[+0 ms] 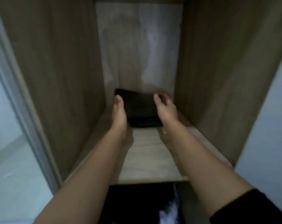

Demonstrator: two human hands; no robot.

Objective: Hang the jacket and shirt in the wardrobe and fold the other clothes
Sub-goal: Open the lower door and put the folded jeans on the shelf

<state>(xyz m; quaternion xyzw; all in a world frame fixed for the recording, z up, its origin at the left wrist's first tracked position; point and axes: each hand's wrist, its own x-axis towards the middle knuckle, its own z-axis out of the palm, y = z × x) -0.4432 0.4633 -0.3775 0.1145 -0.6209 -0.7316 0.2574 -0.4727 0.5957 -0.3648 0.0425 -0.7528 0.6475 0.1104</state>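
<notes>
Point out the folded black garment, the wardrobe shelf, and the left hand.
folded black garment (141, 110): head view, middle of its top face.
wardrobe shelf (150, 159): head view, bare board near the front edge.
left hand (119, 112): head view, back of the hand.

Both arms outstretched; left hand (119, 110), right hand (167, 106) open, palms facing.

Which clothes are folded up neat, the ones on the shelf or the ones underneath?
The black folded garment on the shelf, between the left hand and right hand. The clothes below look dark and rumpled.

shelf (150, 152): matt pale wood grain | folded garment (141, 110): matt black cloth
</notes>
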